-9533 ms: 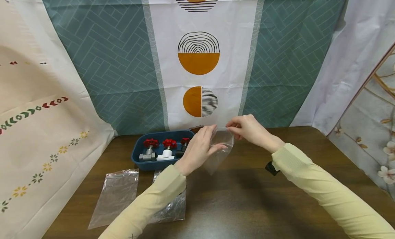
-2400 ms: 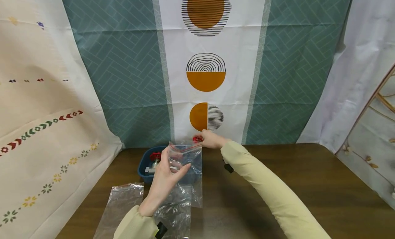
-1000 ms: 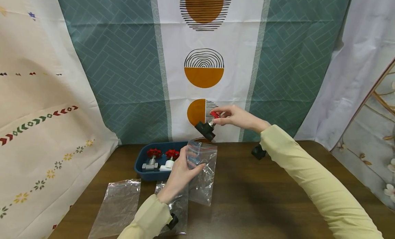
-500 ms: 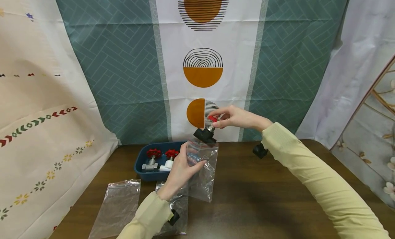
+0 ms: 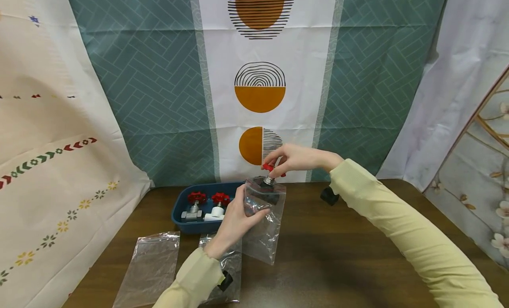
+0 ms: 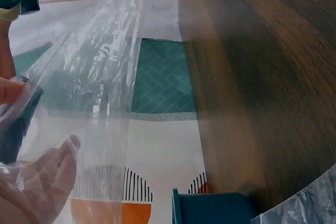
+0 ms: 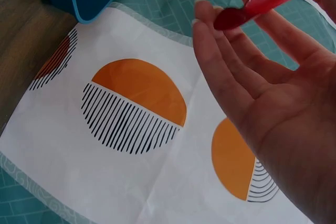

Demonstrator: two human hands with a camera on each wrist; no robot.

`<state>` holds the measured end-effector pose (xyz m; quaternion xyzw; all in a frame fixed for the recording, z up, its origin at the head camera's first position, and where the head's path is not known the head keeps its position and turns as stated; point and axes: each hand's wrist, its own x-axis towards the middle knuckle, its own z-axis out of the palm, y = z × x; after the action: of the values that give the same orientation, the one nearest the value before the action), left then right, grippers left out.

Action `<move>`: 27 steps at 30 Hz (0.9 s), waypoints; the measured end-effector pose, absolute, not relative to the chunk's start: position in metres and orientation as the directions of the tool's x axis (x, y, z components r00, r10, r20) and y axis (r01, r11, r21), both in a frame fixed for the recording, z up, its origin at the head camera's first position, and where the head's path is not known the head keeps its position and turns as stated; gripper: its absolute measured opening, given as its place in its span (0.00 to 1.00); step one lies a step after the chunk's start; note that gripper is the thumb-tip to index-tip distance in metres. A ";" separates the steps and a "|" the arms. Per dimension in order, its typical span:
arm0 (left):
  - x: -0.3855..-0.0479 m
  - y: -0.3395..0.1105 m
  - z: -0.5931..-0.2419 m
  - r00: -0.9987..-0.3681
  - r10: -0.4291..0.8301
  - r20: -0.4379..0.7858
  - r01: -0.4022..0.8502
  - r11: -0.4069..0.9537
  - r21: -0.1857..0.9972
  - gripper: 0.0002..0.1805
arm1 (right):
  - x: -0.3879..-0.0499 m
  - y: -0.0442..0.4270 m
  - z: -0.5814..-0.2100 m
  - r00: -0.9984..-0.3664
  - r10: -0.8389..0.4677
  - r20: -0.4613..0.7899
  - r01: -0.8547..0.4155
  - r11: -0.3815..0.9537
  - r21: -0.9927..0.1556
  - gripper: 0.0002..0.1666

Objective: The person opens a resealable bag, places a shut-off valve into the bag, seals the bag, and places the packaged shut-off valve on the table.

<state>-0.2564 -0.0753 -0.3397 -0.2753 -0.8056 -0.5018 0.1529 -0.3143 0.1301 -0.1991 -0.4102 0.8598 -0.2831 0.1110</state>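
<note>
My left hand [image 5: 237, 217] holds a clear zip bag [image 5: 262, 241] upright near its top edge, thumb in front and fingers behind or inside; which, I cannot tell. With fingertips and thumb, my right hand [image 5: 298, 159] pinches the red handle of a black valve [image 5: 269, 180]. The valve's black body sits in the bag's mouth, seen through the plastic, with metal stem and handle above the rim. In the left wrist view, the bag [image 6: 100, 72] stretches over the left fingers [image 6: 65, 166]. The right wrist view shows the red handle [image 7: 257, 6] between thumb and fingers.
Behind the left hand, a blue tray [image 5: 195, 228] holds a grey metal valve [image 5: 192, 216] and a white valve [image 5: 214, 214], both red-handled. Two flat clear bags, one at left [image 5: 149, 268] and one partly under the left forearm [image 5: 234, 277], lie on the wooden table [image 5: 338, 255].
Earlier both hands worked at the bag's top; then the right hand took the black valve from the tray side. It has since lowered the valve's body into the bag's mouth.
</note>
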 end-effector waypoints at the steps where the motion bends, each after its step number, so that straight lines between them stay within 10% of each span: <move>1: -0.256 -0.075 -0.340 -0.794 0.291 0.533 0.607 0.341 0.718 0.38 | -0.314 0.129 -0.199 -0.637 -0.770 0.033 -0.642 0.506 -0.576 0.22; 27: -0.256 -0.058 -0.343 -0.843 0.293 0.452 0.534 0.347 0.771 0.41 | -0.312 0.116 -0.206 -0.638 -0.761 -0.114 -0.654 0.615 -0.441 0.14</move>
<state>-0.2562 -0.0580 -0.3431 -0.2544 -0.8121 -0.5117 0.1178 -0.3117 0.1156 -0.2061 -0.3990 0.8865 -0.1828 0.1468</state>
